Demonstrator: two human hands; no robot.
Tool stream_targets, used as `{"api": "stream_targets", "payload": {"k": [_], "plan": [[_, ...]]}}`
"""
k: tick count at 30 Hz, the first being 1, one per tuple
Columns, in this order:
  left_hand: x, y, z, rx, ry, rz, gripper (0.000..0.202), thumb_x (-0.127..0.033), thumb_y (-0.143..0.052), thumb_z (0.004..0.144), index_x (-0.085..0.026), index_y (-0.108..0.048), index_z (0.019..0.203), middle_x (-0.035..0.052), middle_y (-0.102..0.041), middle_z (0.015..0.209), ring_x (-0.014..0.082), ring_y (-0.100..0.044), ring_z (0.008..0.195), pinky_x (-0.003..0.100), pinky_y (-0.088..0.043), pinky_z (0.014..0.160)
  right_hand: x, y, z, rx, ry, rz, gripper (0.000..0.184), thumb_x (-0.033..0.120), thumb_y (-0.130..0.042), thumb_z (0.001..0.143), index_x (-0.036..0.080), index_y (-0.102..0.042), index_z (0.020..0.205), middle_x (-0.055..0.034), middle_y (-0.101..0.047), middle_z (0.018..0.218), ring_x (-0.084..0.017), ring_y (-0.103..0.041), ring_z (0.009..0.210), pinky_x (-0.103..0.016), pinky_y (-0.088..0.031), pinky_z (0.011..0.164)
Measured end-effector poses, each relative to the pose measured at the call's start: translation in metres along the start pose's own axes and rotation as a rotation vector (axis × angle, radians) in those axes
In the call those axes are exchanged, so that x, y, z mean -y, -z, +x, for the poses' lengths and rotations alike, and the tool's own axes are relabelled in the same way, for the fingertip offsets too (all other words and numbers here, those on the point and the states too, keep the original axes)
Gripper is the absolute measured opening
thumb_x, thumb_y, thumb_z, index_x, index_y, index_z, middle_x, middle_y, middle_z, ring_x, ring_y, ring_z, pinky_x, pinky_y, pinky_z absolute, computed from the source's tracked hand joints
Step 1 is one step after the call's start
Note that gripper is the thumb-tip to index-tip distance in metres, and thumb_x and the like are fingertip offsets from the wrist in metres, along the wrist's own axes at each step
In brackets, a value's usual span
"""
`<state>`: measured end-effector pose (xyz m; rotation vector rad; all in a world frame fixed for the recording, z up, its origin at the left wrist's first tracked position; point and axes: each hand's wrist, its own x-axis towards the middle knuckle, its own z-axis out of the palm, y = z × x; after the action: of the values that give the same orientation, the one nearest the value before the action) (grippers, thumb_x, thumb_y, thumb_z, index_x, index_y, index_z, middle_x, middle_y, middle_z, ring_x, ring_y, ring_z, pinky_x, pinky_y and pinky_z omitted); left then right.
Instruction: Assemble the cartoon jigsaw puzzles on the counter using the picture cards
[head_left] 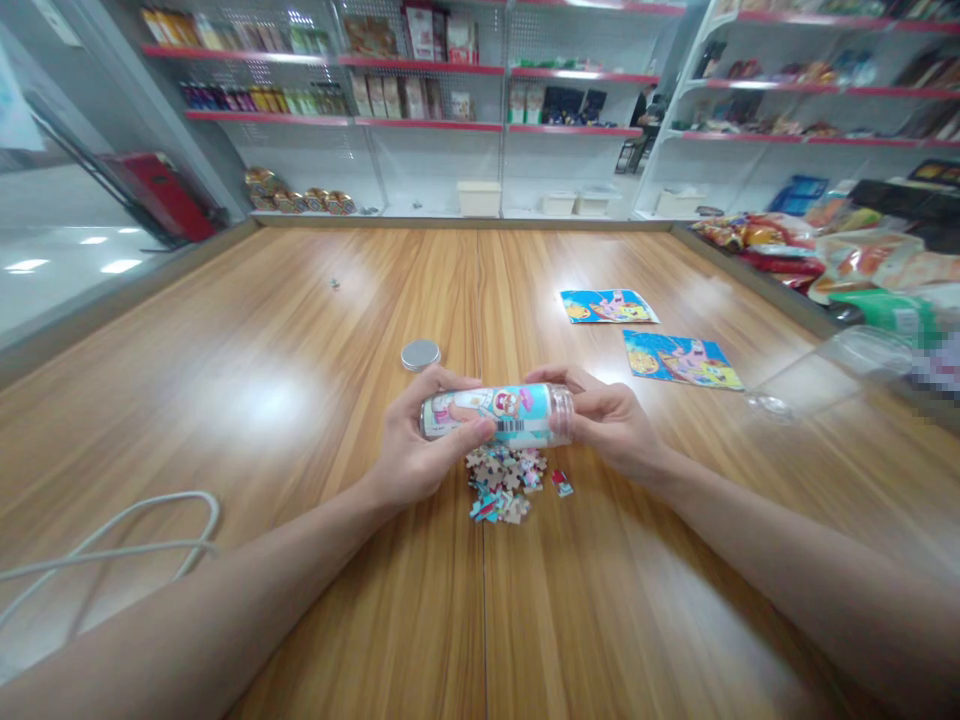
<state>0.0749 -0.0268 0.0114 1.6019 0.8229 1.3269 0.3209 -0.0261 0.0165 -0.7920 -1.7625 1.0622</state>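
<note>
A clear jar (517, 415) with a colourful cartoon label and a barcode lies sideways in the air between my hands. My left hand (427, 440) wraps round its base end, thumb across the label. At the threaded mouth on the other end, my right hand (611, 425) grips with closed fingers. Below the jar, a small heap of jigsaw pieces (499, 485) rests on the table, partly hidden by it. One loose jigsaw piece (561, 483) lies just right of the heap. A round silver lid (421, 354) sits on the wood beyond my left hand.
Two blue cartoon picture cards (609, 306) (682, 360) lie at the right. Near them is a clear plastic container (836, 370). A white cable (135, 530) loops at the left. Packaged goods (780, 245) crowd the right edge, and shelves (427, 125) stand behind the table.
</note>
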Motion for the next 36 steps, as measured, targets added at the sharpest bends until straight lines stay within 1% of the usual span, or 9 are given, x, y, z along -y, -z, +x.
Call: {"api": "stream_targets", "payload": {"k": [5, 7, 12, 20, 24, 28, 30, 33, 36], "plan": [[0.002, 0.002, -0.001, 0.064, -0.076, 0.063, 0.032, -0.030, -0.083, 0.075, -0.019, -0.068, 0.101, -0.0003, -0.063, 0.080, 0.0089, -0.058, 0.063, 0.020, -0.047, 0.054, 0.005, 0.002, 0.001, 0.160, -0.022, 0.016, 0.011, 0.034, -0.080, 0.083, 0.024, -0.082, 0.085, -0.0085, -0.061, 0.128, -0.025, -0.059, 0.119, -0.046, -0.048, 0.106], [0.003, 0.003, -0.001, 0.082, -0.093, 0.070, 0.034, -0.031, -0.084, 0.075, -0.018, -0.068, 0.102, 0.0009, -0.064, 0.083, 0.0097, -0.059, 0.066, 0.020, -0.048, 0.056, 0.006, 0.002, 0.001, 0.181, -0.006, 0.016, 0.008, 0.031, -0.080, 0.083, 0.024, -0.082, 0.084, -0.0081, -0.061, 0.127, -0.024, -0.060, 0.118, -0.045, -0.049, 0.105], [0.006, 0.002, 0.000, 0.053, -0.054, 0.043, 0.032, -0.033, -0.081, 0.079, -0.019, -0.067, 0.104, 0.0009, -0.064, 0.081, 0.0090, -0.057, 0.062, 0.019, -0.046, 0.051, 0.008, 0.005, 0.001, 0.124, 0.115, -0.047, 0.007, 0.024, -0.077, 0.085, 0.026, -0.082, 0.089, -0.0079, -0.060, 0.124, -0.023, -0.060, 0.116, -0.045, -0.052, 0.101], [0.004, 0.001, 0.000, 0.000, -0.107, 0.072, 0.026, -0.034, -0.077, 0.082, -0.018, -0.068, 0.100, -0.0012, -0.062, 0.076, 0.0058, -0.051, 0.050, 0.017, -0.040, 0.042, 0.001, 0.005, -0.001, 0.079, 0.235, 0.020, 0.027, 0.012, -0.079, 0.081, 0.036, -0.082, 0.095, -0.0051, -0.059, 0.124, -0.022, -0.061, 0.111, -0.046, -0.054, 0.093], [0.006, 0.002, -0.001, -0.030, -0.153, 0.086, 0.019, -0.033, -0.074, 0.086, -0.019, -0.067, 0.097, -0.0008, -0.060, 0.077, 0.0066, -0.050, 0.054, 0.018, -0.039, 0.045, -0.003, 0.006, -0.002, 0.071, 0.281, -0.025, 0.028, 0.013, -0.080, 0.080, 0.037, -0.082, 0.093, -0.0051, -0.059, 0.125, -0.024, -0.060, 0.114, -0.046, -0.053, 0.094], [0.005, 0.002, 0.001, -0.022, -0.218, 0.135, 0.015, -0.028, -0.073, 0.086, -0.019, -0.067, 0.097, -0.0001, -0.059, 0.082, 0.0082, -0.052, 0.063, 0.020, -0.039, 0.052, -0.006, 0.009, 0.000, 0.058, 0.188, -0.151, 0.013, 0.022, -0.081, 0.081, 0.031, -0.083, 0.090, -0.0065, -0.055, 0.124, -0.019, -0.060, 0.103, -0.040, -0.051, 0.089], [0.004, 0.002, 0.001, -0.015, -0.244, 0.153, 0.015, -0.026, -0.073, 0.087, -0.020, -0.066, 0.098, 0.0003, -0.059, 0.084, 0.0090, -0.053, 0.066, 0.021, -0.039, 0.054, -0.005, 0.009, 0.001, 0.050, 0.124, -0.188, 0.006, 0.028, -0.083, 0.079, 0.027, -0.083, 0.085, -0.0059, -0.057, 0.110, -0.017, -0.058, 0.094, -0.035, -0.050, 0.083], [0.002, 0.000, 0.001, -0.015, -0.294, 0.165, 0.016, -0.023, -0.072, 0.087, -0.019, -0.065, 0.101, 0.0012, -0.059, 0.086, 0.0108, -0.054, 0.072, 0.023, -0.041, 0.059, 0.000, 0.006, 0.002, 0.038, -0.024, -0.163, 0.013, 0.035, -0.084, 0.078, 0.022, -0.082, 0.077, -0.0014, -0.052, 0.081, -0.013, -0.052, 0.075, -0.028, -0.043, 0.064], [0.002, -0.001, 0.000, -0.009, -0.338, 0.168, 0.017, -0.020, -0.072, 0.086, -0.019, -0.064, 0.101, 0.0018, -0.059, 0.088, 0.0126, -0.056, 0.077, 0.025, -0.042, 0.063, 0.005, 0.002, 0.003, 0.031, -0.188, -0.071, 0.025, 0.044, -0.083, 0.077, 0.019, -0.082, 0.077, -0.0009, -0.054, 0.071, -0.013, -0.052, 0.067, -0.028, -0.040, 0.057]]}}
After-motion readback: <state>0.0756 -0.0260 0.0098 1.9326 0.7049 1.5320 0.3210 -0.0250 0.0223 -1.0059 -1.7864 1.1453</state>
